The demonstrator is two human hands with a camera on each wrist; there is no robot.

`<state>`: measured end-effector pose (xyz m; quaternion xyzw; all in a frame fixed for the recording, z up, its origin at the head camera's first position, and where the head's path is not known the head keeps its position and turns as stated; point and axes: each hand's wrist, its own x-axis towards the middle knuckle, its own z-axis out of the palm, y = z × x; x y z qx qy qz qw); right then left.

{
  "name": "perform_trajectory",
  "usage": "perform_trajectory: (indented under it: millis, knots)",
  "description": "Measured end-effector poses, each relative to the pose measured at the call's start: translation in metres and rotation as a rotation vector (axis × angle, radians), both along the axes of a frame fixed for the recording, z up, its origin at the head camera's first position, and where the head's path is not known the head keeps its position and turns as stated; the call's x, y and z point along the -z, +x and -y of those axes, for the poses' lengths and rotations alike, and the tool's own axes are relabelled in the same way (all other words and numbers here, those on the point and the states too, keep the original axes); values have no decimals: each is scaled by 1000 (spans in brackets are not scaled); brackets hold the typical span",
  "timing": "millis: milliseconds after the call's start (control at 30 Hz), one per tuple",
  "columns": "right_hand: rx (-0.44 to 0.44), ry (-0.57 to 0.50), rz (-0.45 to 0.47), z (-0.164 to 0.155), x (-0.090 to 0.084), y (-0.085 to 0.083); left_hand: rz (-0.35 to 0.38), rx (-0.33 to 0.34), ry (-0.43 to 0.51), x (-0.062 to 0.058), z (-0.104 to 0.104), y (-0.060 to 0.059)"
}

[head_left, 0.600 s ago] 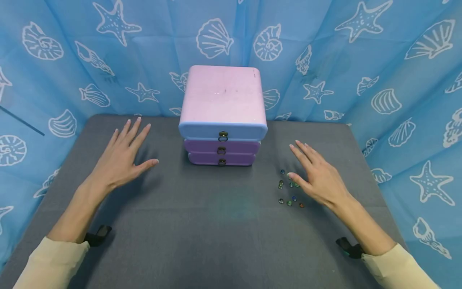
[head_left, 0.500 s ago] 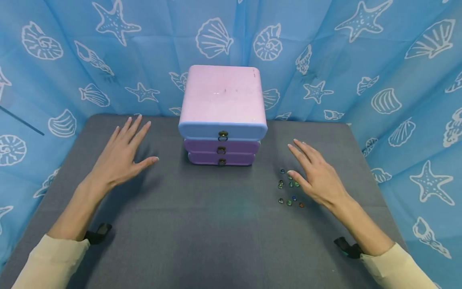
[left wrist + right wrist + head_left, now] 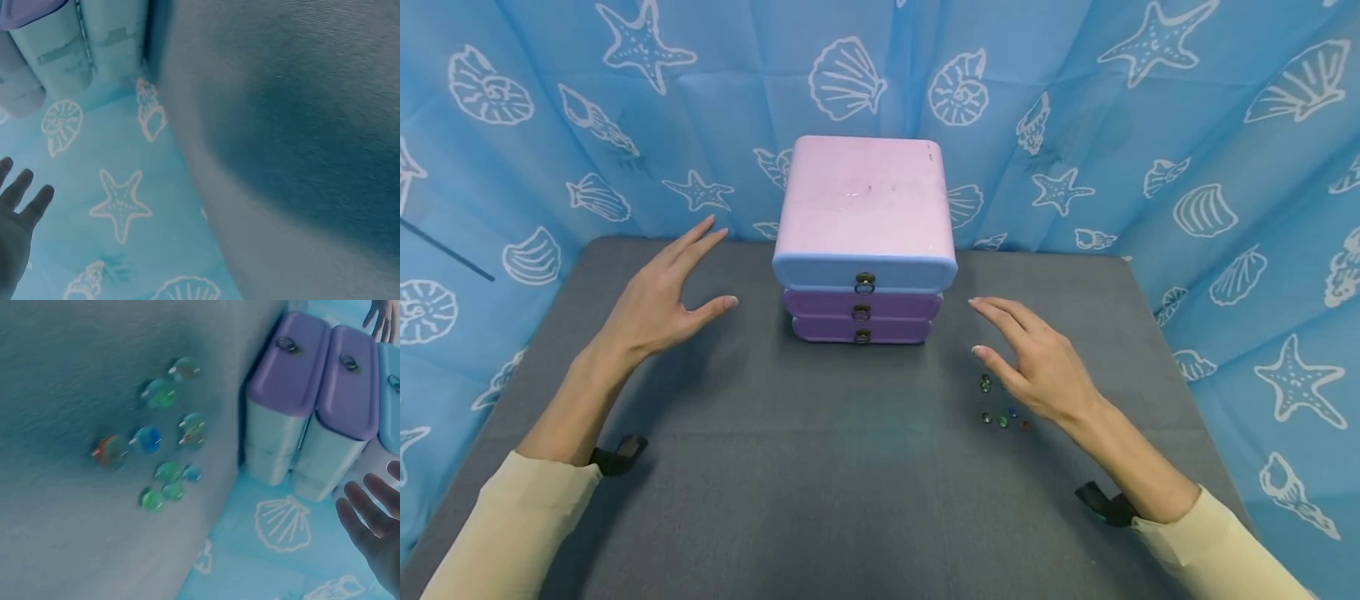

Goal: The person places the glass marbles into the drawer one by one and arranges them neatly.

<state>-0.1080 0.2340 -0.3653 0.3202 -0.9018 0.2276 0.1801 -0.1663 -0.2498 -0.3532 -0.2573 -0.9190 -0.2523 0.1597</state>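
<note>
Grey cloth covers the table [image 3: 865,467], and on it, toward the back, stands a small drawer chest [image 3: 863,242] with a pink top, a pale blue top drawer and two purple drawers beneath, all closed. The left hand [image 3: 658,304] hovers left of the chest, fingers straight and spread, thumb out, holding nothing. The right hand [image 3: 1037,362] hovers to the chest's right, fingers loosely extended, also empty, just above a scatter of glass beads [image 3: 1000,408] lying on the cloth.

Judgement: this reads as an approach step, with nothing gripped and both hands angled toward the chest. A sensible next move would call for a fine pinch on a ring pull [image 3: 864,283], with the other hand steadying the chest so it does not slide.

The head view alone shows both hands and their spacing from the chest. The right wrist view shows what the hand partly hides from above: about ten beads [image 3: 164,434], green, blue and one orange-red, near the purple drawers [image 3: 312,381] but apart from them. The left wrist view, blurred, shows cloth, the shell-print backdrop [image 3: 119,206] and fingertips only.
</note>
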Motion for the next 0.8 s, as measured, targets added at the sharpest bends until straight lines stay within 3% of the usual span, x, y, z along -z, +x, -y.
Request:
perform_trajectory:
  millis: [300,600,800]
  knots:
    - [-110,-216,10,29,1,-8,22,51,187,-4,-13,-10]
    - [-150,-336,116,54,-6,-14,10,88,315,-17,-28,-17]
    - [-170,-426,210,69,-12,-20,62,130,412,-32,-44,-13]
